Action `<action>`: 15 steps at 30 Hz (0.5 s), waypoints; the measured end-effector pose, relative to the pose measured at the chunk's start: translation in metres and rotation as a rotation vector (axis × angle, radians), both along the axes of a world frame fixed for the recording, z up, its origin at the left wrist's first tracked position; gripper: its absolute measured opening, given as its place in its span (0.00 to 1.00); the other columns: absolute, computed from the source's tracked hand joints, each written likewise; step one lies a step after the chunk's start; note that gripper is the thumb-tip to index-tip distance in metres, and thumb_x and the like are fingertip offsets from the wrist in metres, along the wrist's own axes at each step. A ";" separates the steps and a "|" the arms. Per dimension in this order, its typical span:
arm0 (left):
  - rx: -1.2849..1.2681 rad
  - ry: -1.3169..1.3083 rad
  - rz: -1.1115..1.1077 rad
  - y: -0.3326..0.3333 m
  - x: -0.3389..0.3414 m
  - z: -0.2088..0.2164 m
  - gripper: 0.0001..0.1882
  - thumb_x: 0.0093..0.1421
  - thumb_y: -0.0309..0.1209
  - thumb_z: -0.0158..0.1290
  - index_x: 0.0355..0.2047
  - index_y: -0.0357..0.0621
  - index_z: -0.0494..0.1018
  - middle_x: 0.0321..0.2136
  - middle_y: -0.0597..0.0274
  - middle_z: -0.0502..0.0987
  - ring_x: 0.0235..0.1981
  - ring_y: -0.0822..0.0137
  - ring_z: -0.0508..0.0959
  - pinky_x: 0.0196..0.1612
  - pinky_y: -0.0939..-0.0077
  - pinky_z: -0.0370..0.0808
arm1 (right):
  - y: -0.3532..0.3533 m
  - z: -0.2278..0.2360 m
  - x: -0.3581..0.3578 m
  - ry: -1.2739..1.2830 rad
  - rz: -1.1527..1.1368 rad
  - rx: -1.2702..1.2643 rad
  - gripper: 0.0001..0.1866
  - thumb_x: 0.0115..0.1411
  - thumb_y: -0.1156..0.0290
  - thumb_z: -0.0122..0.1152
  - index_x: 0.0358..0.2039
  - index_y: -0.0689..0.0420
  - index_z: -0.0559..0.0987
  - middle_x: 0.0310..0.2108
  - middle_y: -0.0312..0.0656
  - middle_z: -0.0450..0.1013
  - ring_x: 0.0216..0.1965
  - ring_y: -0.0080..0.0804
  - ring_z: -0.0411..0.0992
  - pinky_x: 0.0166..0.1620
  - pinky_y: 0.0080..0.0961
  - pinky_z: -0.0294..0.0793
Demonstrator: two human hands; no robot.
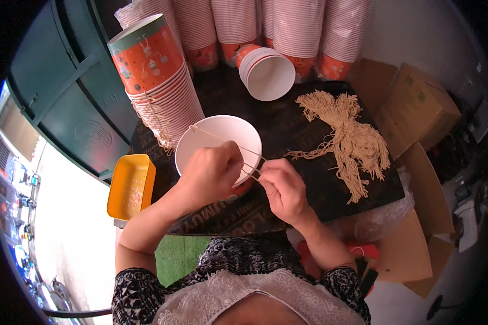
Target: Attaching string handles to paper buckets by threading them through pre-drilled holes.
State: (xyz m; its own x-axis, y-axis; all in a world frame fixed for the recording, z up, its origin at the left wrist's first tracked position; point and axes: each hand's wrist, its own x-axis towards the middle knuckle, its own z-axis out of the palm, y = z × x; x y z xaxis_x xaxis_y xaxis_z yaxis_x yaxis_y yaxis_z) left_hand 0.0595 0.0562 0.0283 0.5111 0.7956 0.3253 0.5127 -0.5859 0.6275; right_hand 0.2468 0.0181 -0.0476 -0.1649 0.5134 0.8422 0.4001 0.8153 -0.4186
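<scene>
A white-lined paper bucket (218, 125) stands in front of me, its mouth facing up. A thin beige cord (209, 133) runs from the far left of its rim across the mouth. My left hand (214, 169) is over the bucket's near side, fingers closed in a pinch on the cord. At the right rim my right hand (283, 190) pinches the cord too, so short lengths stretch between both hands. The fingertips partly hide the cord's ends. To the right lies a loose bundle of beige cords (344, 135).
A tall stack of orange paper buckets (152, 65) with cords hanging stands at left. Beside it sits a yellow tray (111, 200) holding tiny bits. A few nested buckets (268, 76) lie tipped at the back, before wrapped bucket stacks (295, 27). Cardboard boxes (423, 105) are at right.
</scene>
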 end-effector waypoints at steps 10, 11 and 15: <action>0.085 -0.003 -0.087 -0.021 -0.002 -0.001 0.05 0.53 0.22 0.57 0.28 0.38 0.71 0.25 0.51 0.78 0.27 0.51 0.80 0.29 0.64 0.76 | -0.001 -0.003 -0.018 0.340 -0.012 -0.265 0.06 0.60 0.83 0.57 0.36 0.61 0.72 0.30 0.40 0.67 0.31 0.28 0.70 0.34 0.25 0.70; 0.061 -0.020 -0.100 -0.021 -0.001 -0.001 0.05 0.53 0.22 0.57 0.28 0.37 0.71 0.26 0.51 0.78 0.27 0.52 0.80 0.29 0.64 0.76 | -0.002 -0.003 -0.020 0.340 -0.012 -0.264 0.06 0.60 0.83 0.57 0.36 0.61 0.72 0.30 0.40 0.67 0.31 0.28 0.70 0.34 0.25 0.70; 0.057 -0.046 -0.120 -0.021 -0.001 -0.002 0.05 0.53 0.22 0.57 0.29 0.36 0.71 0.25 0.51 0.78 0.27 0.52 0.81 0.30 0.64 0.76 | -0.002 -0.004 -0.024 0.390 -0.014 -0.287 0.07 0.59 0.83 0.58 0.36 0.61 0.72 0.31 0.40 0.67 0.31 0.28 0.70 0.34 0.25 0.70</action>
